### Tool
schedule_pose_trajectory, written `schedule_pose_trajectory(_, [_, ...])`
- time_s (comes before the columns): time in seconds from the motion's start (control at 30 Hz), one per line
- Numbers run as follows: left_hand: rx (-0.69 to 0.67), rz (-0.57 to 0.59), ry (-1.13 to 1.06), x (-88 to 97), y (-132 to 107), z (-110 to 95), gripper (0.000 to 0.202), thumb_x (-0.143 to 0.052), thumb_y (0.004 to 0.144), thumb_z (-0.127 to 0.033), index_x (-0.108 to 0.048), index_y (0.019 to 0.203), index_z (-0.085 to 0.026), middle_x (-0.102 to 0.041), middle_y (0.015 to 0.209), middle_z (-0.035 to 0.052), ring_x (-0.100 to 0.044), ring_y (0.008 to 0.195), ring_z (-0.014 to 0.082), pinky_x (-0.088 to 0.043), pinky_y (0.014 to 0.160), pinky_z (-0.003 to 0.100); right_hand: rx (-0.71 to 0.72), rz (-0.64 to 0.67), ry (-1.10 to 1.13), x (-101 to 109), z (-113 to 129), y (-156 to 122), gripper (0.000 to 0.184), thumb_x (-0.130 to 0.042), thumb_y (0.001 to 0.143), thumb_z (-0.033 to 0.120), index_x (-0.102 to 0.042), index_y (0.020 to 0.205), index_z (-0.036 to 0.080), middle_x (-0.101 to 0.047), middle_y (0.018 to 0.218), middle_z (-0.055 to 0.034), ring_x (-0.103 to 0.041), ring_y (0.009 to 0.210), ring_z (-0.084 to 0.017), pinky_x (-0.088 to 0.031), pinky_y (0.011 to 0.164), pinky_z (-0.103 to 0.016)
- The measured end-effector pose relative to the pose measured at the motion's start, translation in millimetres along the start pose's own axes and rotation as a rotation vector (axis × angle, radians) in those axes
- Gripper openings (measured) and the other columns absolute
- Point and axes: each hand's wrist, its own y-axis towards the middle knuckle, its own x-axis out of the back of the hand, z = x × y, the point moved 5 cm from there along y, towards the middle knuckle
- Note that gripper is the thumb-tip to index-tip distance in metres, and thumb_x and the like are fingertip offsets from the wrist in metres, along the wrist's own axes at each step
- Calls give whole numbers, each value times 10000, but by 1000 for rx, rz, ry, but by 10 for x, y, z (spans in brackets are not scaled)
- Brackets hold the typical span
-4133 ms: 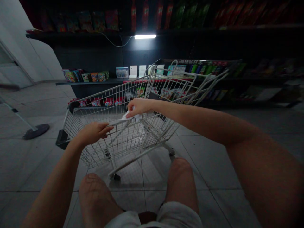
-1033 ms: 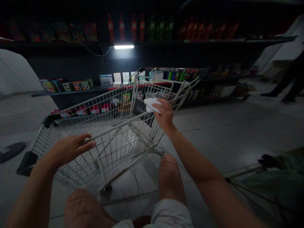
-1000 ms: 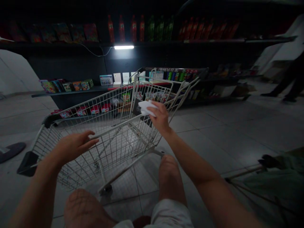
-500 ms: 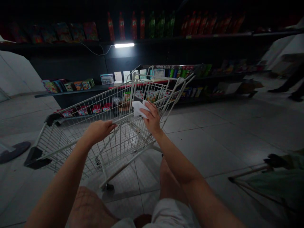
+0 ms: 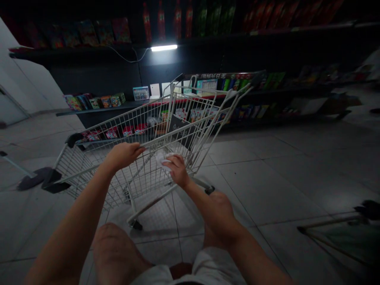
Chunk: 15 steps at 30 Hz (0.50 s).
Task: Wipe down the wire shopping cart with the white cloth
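Observation:
A wire shopping cart (image 5: 139, 174) stands in front of me, its handle end to the right. My left hand (image 5: 123, 156) is closed around the top rail of its near side. In my right hand (image 5: 177, 168) is a crumpled white cloth (image 5: 161, 159), pressed against the wire mesh of that same side, below the rail. The fingers are bent around the cloth and partly hide it. A dark panel with white markings (image 5: 181, 130) shows through the wires near the handle end.
Behind the cart runs a dark shelf unit (image 5: 103, 75) with boxes, packets and bottles. A lit tube lamp (image 5: 164, 48) hangs under its upper shelf. At the left a flat mop (image 5: 34, 178) rests on the tiled floor (image 5: 246, 190). A folding stool (image 5: 332, 237) stands at lower right.
My right hand has moved down with the cloth, from the top rail to the mesh below it. My left hand keeps its hold on the rail. The view has shifted slightly.

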Motion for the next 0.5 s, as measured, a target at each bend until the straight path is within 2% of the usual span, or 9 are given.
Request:
schedule_pose_trajectory(0.1, [4,6,-14,-14,-4,71,507,-259,946,-585,-595,847,-219,-682,715,44,-628,706,189,-353,605,280,-104,-71,-35,75,101,349,406,-484,885,123,-690,1161,337,-584,1268,-31,-444,1261,-241,-390,1121,-462])
schedule_pose_trajectory(0.17, [17,7,-33,-15,-15,109,499,-269,946,-583,-594,840,-220,-685,708,39,-626,701,184,-356,604,274,-119,-28,-52,-68,162,399,416,-494,896,121,-679,1179,364,-584,1286,-17,-449,1259,-235,-384,1130,-451])
schedule_pose_trajectory(0.2, [21,9,-48,-15,-21,121,495,-272,947,-579,-594,835,-220,-686,708,37,-625,701,181,-359,607,271,-110,15,-52,-185,180,340,392,-508,900,128,-690,1159,360,-605,1259,-18,-471,1232,-228,-396,1121,-436])
schedule_pose_trajectory(0.27, [24,15,-77,-14,-35,135,494,-278,947,-576,-595,827,-217,-687,709,34,-626,705,177,-366,617,268,-76,132,-46,-458,188,61,311,-546,902,154,-724,1081,335,-654,1173,-26,-519,1167,-211,-432,1093,-408])
schedule_pose_trajectory(0.37, [37,20,-92,-15,-51,154,495,-286,945,-578,-602,831,-214,-681,704,33,-620,699,179,-368,627,273,-12,373,-19,-807,175,-551,276,-592,876,122,-734,999,324,-696,1073,-1,-579,1088,-179,-471,1070,-401])
schedule_pose_trajectory(0.43, [42,26,-83,-23,-57,163,488,-292,946,-570,-606,841,-212,-681,705,36,-612,690,179,-366,628,278,1,505,8,-895,184,-874,322,-601,852,64,-716,1002,324,-702,1055,18,-610,1041,-161,-492,1052,-408])
schedule_pose_trajectory(0.5, [37,28,-78,-31,-60,164,484,-292,952,-562,-609,855,-210,-682,710,40,-609,695,181,-368,634,280,-14,556,44,-845,225,-1019,243,-612,874,126,-683,1052,275,-683,1087,-7,-624,1017,-154,-524,996,-407])
